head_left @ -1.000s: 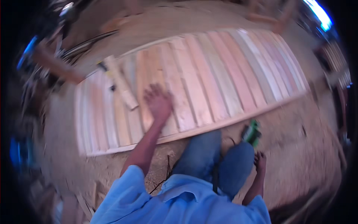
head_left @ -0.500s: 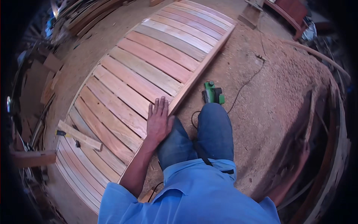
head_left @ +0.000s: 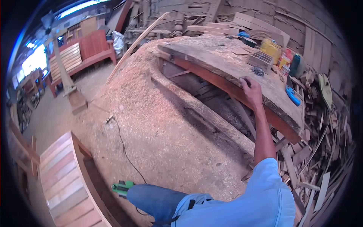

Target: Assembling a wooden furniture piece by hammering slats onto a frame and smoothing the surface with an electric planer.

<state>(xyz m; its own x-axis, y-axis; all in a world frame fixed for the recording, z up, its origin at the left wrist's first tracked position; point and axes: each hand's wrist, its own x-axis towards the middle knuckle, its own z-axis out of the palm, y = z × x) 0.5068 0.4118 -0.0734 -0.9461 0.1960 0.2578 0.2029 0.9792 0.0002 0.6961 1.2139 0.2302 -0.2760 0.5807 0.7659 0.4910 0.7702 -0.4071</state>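
Sawdust floor (head_left: pixel 159 125); right hand (head_left: pixel 250 90) on workbench (head_left: pixel 223 64).

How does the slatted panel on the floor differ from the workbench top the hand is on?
The slatted wood panel lies low on the floor at lower left; the workbench top stands raised. The panel is clean parallel boards in alternating pale and reddish tones; the bench top is one rough, dusty slab with clutter. The right hand rests on the bench; nothing touches the panel. Both are wood.

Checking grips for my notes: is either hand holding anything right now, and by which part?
The right hand holds nothing; it rests palm-down on the dusty wooden workbench top near its front edge. The left hand is out of view.
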